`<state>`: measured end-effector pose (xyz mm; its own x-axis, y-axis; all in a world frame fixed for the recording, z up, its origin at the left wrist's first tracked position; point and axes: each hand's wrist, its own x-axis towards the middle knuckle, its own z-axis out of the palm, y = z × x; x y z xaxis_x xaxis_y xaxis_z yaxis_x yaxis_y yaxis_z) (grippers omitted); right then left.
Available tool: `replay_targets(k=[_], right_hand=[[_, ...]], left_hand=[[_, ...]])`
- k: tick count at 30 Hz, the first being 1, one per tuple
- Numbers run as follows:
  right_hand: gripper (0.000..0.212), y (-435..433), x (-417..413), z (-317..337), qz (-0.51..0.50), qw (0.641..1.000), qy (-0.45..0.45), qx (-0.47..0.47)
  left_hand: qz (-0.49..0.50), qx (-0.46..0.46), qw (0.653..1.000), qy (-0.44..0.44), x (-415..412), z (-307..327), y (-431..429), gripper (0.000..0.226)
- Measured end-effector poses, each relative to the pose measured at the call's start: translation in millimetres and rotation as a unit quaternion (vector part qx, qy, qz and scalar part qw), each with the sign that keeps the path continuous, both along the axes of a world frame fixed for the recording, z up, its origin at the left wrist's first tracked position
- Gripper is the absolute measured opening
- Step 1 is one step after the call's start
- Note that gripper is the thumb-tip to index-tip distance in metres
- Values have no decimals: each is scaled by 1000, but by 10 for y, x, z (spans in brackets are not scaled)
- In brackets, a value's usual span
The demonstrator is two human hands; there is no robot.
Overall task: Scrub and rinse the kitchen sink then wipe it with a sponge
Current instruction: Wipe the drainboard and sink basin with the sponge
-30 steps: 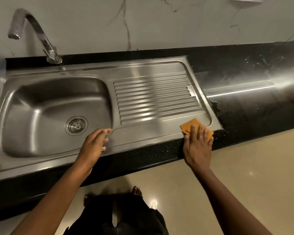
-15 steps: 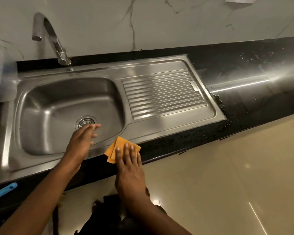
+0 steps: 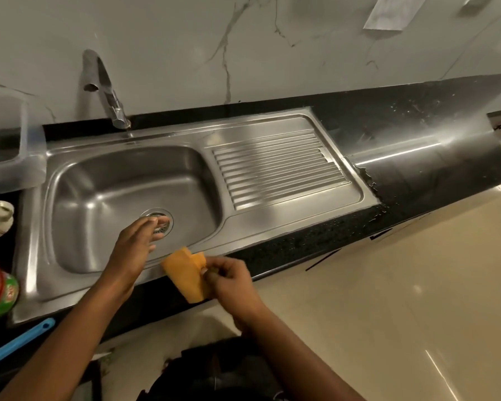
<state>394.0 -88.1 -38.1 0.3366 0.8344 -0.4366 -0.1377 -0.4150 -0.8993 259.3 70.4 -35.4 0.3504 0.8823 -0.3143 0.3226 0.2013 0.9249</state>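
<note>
Having pressed the sponge (image 3: 185, 274) flat, right hand (image 3: 233, 282) now pinches it; left hand (image 3: 133, 247) remains straight-fingered.

Black counter (image 3: 417, 169): steel sink (image 3: 272, 227) inset; plastic tub (image 3: 12, 169), jar (image 3: 0, 293), blue handle (image 3: 18, 340) left.

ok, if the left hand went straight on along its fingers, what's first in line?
The left hand points its fingers at the drain strainer in the sink basin. Probably the strainer, or the basin floor beside it, comes first; the hand's height above them is unclear.
</note>
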Motion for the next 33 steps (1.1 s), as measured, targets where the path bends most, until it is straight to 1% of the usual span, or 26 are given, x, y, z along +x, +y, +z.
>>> replay_targets(k=[2,3,4,5,6,7,8,9,10,11,12,14,15,16,19,21,24,29,33], right_hand=[[21,64,222,51,-77,991,105,-10],[19,106,358,46,-108,985,132,-14],[18,138,504,38,-133,981,137,-17],[17,161,649,-9,-144,983,111,-27],[18,175,796,-63,-135,989,35,-45],[22,164,936,-123,-106,988,-86,-71],[29,159,1038,-171,-73,968,-221,-96],[40,139,1136,-200,-51,931,-344,-110],[48,130,1208,-249,-26,896,-431,-103],[53,117,1270,-307,23,869,-486,-87],[57,108,1308,-374,105,847,-515,-82],[65,86,1267,-571,273,787,-542,-106],[68,66,1214,-663,313,763,-553,-116],[71,53,1163,-716,320,753,-561,-123],[75,132,906,-730,318,742,-578,-119],[72,228,663,-714,328,731,-590,-102],[69,429,223,-674,351,727,-585,-74],[68,804,-462,-638,430,717,-548,-15],[70,1161,-863,-700,491,709,-506,9]], left_hand=[[14,-1,1000,-2,-65,9,1,33],[25,-4,1000,-2,-120,13,1,34],[34,-7,999,-3,-161,21,0,34],[43,-10,999,-5,-218,26,-7,34],[50,-14,999,-8,-270,35,-22,34],[57,-17,998,-10,-317,33,-33,33],[67,-19,998,-11,-390,25,-44,33],[77,-20,997,-12,-450,12,-54,32],[88,-21,996,-12,-525,-4,-64,32],[99,-22,995,-13,-592,-15,-77,31],[109,-24,994,-13,-646,-28,-87,31],[128,-28,991,-13,-779,-47,-99,29],[135,-32,990,-15,-852,-51,-107,29],[141,-34,989,-16,-913,-55,-119,29],[157,-35,987,-17,-1076,-74,-137,31],[159,-33,987,-19,-1163,-69,-146,31],[166,-24,986,-22,-1292,-50,-144,31],[204,-13,978,-48,-1491,-12,-125,30],[245,-2,967,-65,-1647,19,-146,27]])
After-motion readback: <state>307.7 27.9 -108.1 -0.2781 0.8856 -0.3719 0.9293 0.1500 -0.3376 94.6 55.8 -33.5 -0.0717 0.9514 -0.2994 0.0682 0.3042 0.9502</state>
